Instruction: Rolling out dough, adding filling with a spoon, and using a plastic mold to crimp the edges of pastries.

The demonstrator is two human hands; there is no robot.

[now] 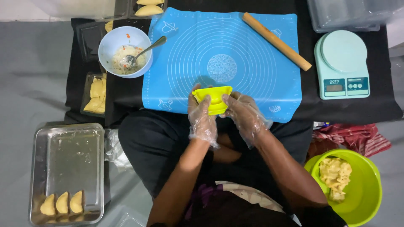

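Note:
A yellow folding pastry mould is pressed closed between my two hands at the near edge of the blue silicone mat. My left hand, in a clear plastic glove, grips the mould's left side. My right hand, also gloved, clamps its right side. What is inside the mould is hidden.
A white bowl of filling with a spoon sits left of the mat. A wooden rolling pin and a pale green scale lie to the right. A steel tray holds three shaped pastries; a green bowl holds dough.

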